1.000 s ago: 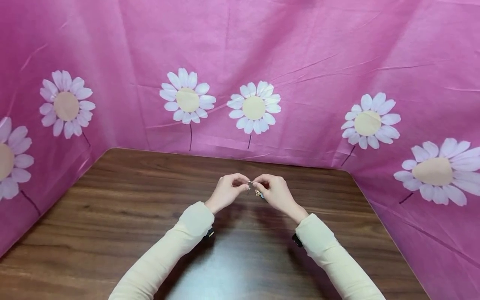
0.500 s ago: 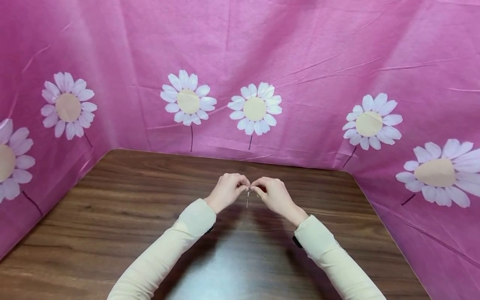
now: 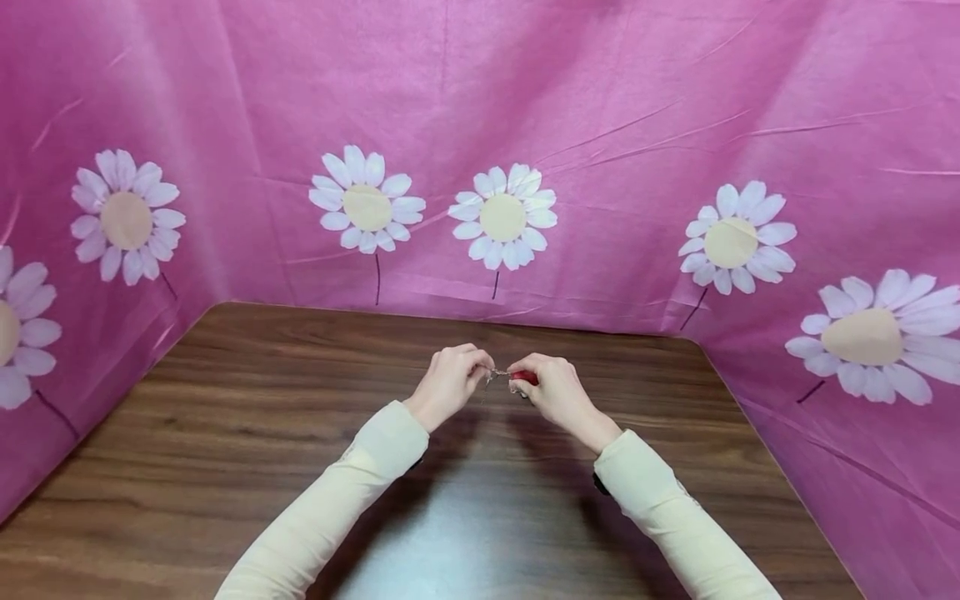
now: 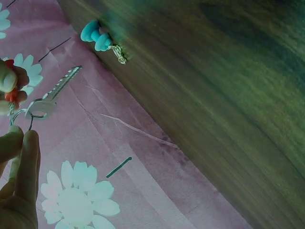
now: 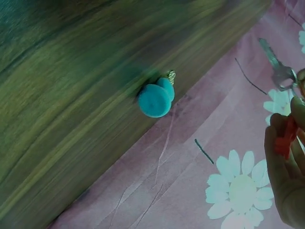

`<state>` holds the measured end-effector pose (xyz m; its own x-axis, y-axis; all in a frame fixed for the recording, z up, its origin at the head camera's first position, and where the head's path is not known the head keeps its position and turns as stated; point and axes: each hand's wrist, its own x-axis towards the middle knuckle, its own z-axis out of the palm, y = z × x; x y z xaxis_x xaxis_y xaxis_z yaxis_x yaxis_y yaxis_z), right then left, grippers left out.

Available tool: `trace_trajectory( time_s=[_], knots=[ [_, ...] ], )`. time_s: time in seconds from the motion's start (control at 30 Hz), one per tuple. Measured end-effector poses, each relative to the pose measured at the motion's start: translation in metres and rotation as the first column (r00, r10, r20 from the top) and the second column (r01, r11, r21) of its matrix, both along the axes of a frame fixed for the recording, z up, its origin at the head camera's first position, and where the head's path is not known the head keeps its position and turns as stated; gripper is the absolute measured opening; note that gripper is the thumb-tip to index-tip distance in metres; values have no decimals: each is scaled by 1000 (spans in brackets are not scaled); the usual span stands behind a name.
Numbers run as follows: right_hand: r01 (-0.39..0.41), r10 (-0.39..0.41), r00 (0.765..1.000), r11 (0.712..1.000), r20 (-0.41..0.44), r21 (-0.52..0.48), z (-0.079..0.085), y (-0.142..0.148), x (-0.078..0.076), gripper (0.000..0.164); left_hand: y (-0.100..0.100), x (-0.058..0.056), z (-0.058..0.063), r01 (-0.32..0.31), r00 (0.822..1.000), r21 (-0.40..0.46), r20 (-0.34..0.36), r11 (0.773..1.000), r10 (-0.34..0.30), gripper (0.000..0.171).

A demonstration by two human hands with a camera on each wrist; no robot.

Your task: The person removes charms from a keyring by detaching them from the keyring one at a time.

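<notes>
In the head view my left hand [image 3: 448, 379] and right hand [image 3: 551, 387] face each other over the table, a small gap between their fingertips. My left thumb and fingers pinch a thin metal key ring [image 4: 31, 119], from which a silver key [image 4: 51, 95] juts out. A red keychain charm [image 3: 527, 377] is held in my right fingers, linked to the ring by a short chain [image 4: 12, 109]. In both wrist views a teal rounded charm [image 5: 155, 101] with a gold chain [image 4: 119, 54] shows against the tabletop near its far edge. The head view mostly hides it.
The brown wooden table [image 3: 300, 433] spreads under both arms. Behind and beside it hangs a pink cloth [image 3: 600, 75] printed with white daisies. Cream sleeves [image 3: 390, 442] cover both forearms.
My fingertips have drawn slightly apart. The red charm now shows in my right hand, where it was hidden. The key hung straight down half a second ago and is harder to see now.
</notes>
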<state>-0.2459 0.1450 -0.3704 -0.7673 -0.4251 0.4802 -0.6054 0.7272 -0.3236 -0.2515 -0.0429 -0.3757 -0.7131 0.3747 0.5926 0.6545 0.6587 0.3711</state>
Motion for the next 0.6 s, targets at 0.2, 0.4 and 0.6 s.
trace_trajectory(
  time_s=[0.2,0.4,0.6],
  knots=[
    [-15,13,998,1000,-54,-21,-4,1,-1,21,-1,-2,1,-46,998,95,54,994,41,7],
    [37,-42,996,997,-81,-63,-3,0,-1,21,-3,-5,2,-80,988,271,147,959,41,8],
    [46,-62,994,986,-95,-161,-2,-3,-2,23,-1,-9,6,-108,958,450,284,887,-27,6]
  ],
)
